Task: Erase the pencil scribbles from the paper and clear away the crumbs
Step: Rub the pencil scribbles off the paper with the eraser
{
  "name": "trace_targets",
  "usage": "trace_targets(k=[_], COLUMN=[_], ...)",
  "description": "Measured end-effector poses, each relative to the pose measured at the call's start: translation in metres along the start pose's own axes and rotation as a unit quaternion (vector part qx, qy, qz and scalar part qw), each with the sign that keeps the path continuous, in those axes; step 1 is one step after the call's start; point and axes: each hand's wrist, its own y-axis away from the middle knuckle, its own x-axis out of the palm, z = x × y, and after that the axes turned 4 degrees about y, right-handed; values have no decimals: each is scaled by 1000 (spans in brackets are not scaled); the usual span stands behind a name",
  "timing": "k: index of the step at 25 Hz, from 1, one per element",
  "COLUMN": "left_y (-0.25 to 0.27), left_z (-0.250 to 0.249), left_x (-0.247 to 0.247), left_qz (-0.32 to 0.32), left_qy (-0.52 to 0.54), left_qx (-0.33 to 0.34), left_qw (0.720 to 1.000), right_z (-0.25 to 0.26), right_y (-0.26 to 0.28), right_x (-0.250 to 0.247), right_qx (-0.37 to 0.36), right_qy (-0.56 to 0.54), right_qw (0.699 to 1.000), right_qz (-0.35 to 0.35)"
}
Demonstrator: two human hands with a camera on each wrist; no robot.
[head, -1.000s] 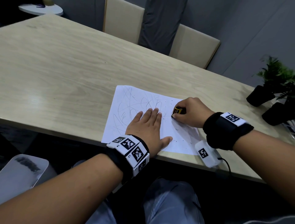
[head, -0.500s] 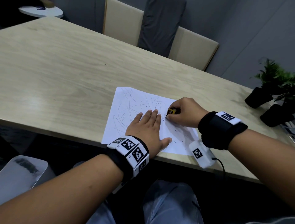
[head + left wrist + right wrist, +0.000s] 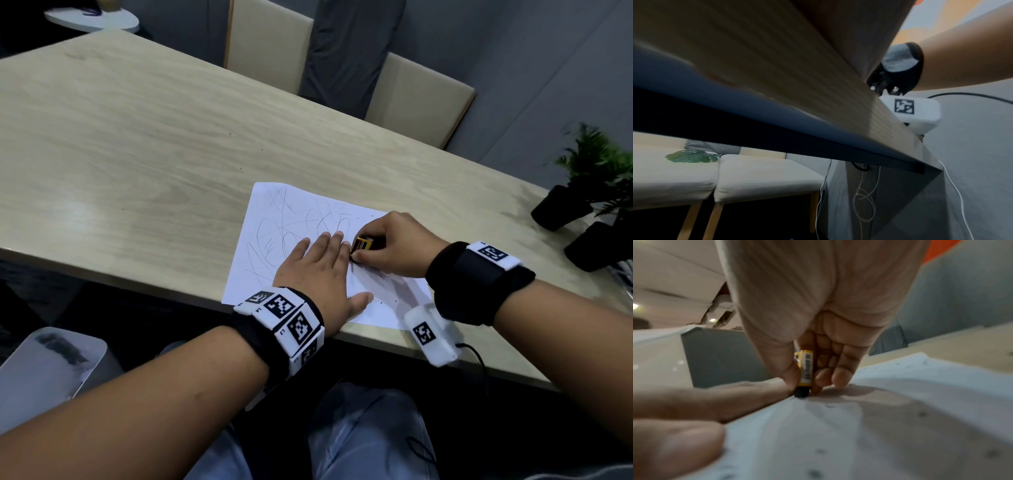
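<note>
A white sheet of paper (image 3: 274, 236) with grey pencil scribbles lies near the table's front edge. My left hand (image 3: 318, 270) lies flat on it, fingers straight, pressing it down. My right hand (image 3: 383, 246) pinches a black eraser in a yellow sleeve (image 3: 361, 245), its dark tip down on the paper right beside my left fingers. In the right wrist view the eraser (image 3: 805, 373) stands upright between thumb and fingers, tip on the paper (image 3: 879, 426). Dark crumbs (image 3: 923, 414) dot the sheet's right part. The left wrist view shows only the table edge (image 3: 818, 97) from below.
The wooden table (image 3: 137, 154) stretches far to the left and back. Two black pots with green plants (image 3: 582, 212) stand at the right edge. Beige chairs (image 3: 418, 99) stand behind the table. A cable (image 3: 479, 363) hangs from my right wrist unit.
My right hand has slid the eraser leftward and toward me across the paper, until it sits against my left fingers. The left hand has stayed flat on the sheet.
</note>
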Motion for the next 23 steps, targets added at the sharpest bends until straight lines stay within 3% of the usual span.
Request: trace_targets(k=[4,8,13,18,23], left_y=[1,1,2,1,2], left_z=[0,0,-1,0,-1], left_x=[-1,-1,-2,-2,-3], left_qz=[5,4,10,10,12], left_qy=[-2,-2,-5,-3,-5], left_qx=[-4,-4,-6,-4,-7], left_qw=[1000,1000,1000,1000,1000], right_z=[-12,-4,-12,-7,-15], right_y=[-13,-6,-19,-13,-20], right_x=[-8,-2,-7,-5,-10], right_qx=[31,3,29,13,50], right_qy=[44,9,43,12,30], right_qw=[997,1000,997,1000,997], right_qz=[-51,-5,-50,-4,-59])
